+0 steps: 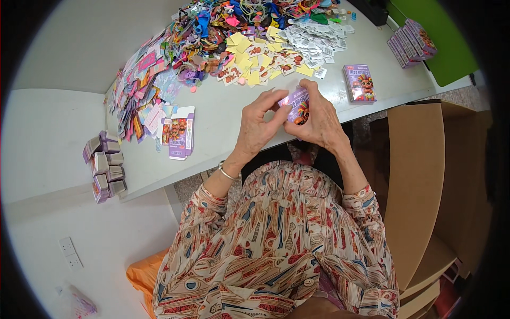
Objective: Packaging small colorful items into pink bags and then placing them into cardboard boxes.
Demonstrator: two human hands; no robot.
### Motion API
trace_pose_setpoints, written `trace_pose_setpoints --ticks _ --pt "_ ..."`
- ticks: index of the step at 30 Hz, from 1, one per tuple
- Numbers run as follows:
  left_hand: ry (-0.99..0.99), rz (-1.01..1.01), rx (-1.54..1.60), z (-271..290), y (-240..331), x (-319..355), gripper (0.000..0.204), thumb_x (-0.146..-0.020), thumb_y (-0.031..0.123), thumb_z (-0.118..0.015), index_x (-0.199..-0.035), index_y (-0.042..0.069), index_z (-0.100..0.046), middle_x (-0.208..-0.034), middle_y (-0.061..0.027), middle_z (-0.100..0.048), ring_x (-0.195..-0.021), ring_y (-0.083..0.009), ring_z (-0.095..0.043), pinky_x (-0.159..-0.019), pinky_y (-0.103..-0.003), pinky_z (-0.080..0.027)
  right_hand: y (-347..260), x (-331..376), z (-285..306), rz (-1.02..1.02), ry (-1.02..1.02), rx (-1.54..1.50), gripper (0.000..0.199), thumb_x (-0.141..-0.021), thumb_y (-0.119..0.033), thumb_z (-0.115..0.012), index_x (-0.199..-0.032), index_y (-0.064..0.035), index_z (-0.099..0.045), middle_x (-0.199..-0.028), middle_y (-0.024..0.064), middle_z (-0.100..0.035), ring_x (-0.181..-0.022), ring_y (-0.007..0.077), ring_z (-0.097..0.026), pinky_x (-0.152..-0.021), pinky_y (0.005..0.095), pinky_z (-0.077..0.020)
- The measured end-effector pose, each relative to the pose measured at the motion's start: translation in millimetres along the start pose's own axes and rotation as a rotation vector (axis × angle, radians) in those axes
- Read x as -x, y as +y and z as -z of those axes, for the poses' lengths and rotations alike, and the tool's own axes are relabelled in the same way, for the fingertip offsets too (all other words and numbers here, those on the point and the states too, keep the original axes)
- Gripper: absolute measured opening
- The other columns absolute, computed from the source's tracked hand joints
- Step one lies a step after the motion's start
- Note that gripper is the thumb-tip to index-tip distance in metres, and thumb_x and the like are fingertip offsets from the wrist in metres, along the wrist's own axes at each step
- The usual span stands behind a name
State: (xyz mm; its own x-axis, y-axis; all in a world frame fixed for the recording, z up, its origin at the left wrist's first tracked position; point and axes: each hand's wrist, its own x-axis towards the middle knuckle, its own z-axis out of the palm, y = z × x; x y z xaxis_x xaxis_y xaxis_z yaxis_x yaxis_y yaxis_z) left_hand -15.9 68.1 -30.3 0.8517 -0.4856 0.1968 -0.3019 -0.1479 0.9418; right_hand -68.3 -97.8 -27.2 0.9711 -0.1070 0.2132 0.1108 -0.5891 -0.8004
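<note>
Between both hands, above the table's front edge, I hold a small purple printed box [300, 106] with a cartoon figure on it. My left hand [260, 122] grips its left side, fingers bent over the top. Around the right side curl the fingers of my right hand [320, 117], partly hiding the box. Another purple box [359, 84] of the same kind stands to the right of my hands. On the left lies a flattened, unfolded box [179, 134] with its flaps out.
Behind my hands spread yellow and sticker cards [265, 58], white sachets [313, 40] and a heap of colourful trinkets [207, 37]. Stacked flat boxes [106, 165] sit at the table's left end. More boxes [411, 43] stand far right, and a large open carton [414, 181] is beside me.
</note>
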Motion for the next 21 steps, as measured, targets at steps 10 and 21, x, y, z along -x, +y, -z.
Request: trace_pose_setpoints --ticks 10,21 --pt "0.021 -0.309 -0.251 -6 4 7 0.031 -0.085 0.005 -0.067 -0.115 -0.004 -0.061 -0.107 -0.0143 -0.066 -0.088 -0.0225 -0.065 -0.079 -0.031 -0.052 0 4 4 -0.049 -0.049 -0.027 0.083 -0.066 -0.025 -0.073 -0.132 0.0026 -0.032 -0.089 0.0240 -0.061 -0.079 0.0422 -0.064 -0.070 0.0450 -0.0509" --pt "-0.189 0.307 0.317 4 17 -8 0.032 -0.096 0.012 -0.059 -0.124 -0.003 -0.059 -0.105 -0.0055 -0.067 -0.095 -0.0112 -0.061 -0.086 -0.025 -0.048 3 16 -1 0.176 -0.014 0.134 0.088 -0.064 -0.026 -0.073 -0.134 0.0033 -0.030 -0.093 0.0241 -0.062 -0.078 0.0412 -0.064 -0.068 0.0435 -0.0523"
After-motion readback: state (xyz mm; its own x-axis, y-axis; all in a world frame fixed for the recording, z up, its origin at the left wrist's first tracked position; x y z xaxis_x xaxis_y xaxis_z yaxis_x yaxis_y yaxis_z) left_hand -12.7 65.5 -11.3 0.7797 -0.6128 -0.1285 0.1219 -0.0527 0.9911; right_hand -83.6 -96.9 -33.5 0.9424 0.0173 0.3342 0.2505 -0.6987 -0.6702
